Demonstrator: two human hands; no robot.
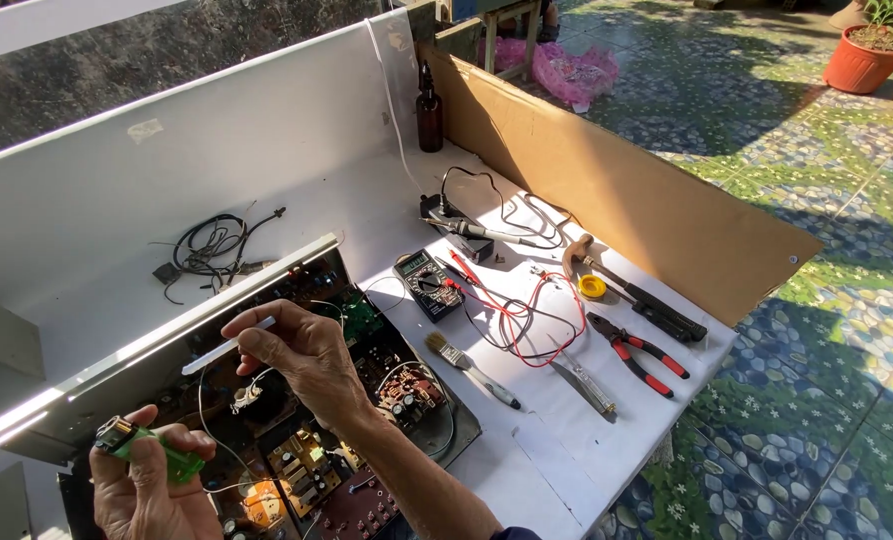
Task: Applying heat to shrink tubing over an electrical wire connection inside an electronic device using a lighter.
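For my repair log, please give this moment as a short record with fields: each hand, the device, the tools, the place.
left hand: holds a green lighter
right hand: pinches a thin white stick above the open device
device: case open, circuit boards and wires showing
tools on table: multimeter with red leads, brush, red pliers, hammer, soldering iron
also: brown bottle, black cable bundle
place: outdoors, sunlit, tiled ground
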